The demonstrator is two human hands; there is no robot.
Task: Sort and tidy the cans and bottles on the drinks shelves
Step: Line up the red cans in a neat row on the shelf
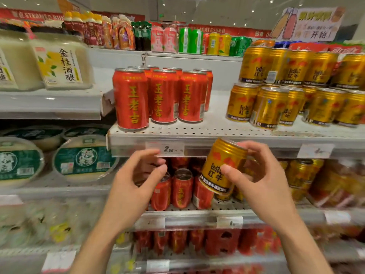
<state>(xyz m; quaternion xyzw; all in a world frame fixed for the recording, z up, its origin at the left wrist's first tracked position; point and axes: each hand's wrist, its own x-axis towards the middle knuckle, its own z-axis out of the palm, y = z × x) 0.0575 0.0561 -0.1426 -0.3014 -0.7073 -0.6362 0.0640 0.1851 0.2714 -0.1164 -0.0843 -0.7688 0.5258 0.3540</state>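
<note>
The right hand point(262, 180) held a gold Red Bull can point(223, 167) in front of the shelf edge point(197, 150), below the perforated shelf point(217, 128). The can was tilted, its top leaning away to the right. The thumb lay across the can's printed face and the fingers curled over its top rim. The can touched no shelf.

The left hand point(136, 178) held nothing. Its fingers were loosely curled with a moderate gap between thumb and fingertips, and it hovered just left of the held can, in front of the price tag point(171, 149) reading 2.00.

On the perforated shelf, a block of red herbal tea cans point(158, 97) stood upright at the left, three across the front with more behind. Well apart to their right stood gold Red Bull cans point(292, 91), stacked two high and not evenly aligned.

On the shelf below, further red cans point(181, 188) stood behind the hands, with gold cans point(302, 173) to their right. The lowest rows were too blurred to identify.

To the left, white tubs point(59, 60) with yellow-flowered labels and green-lidded bowls point(85, 159) occupied neighbouring shelves. The top shelf carried mixed bottles and cans point(177, 40).
</note>
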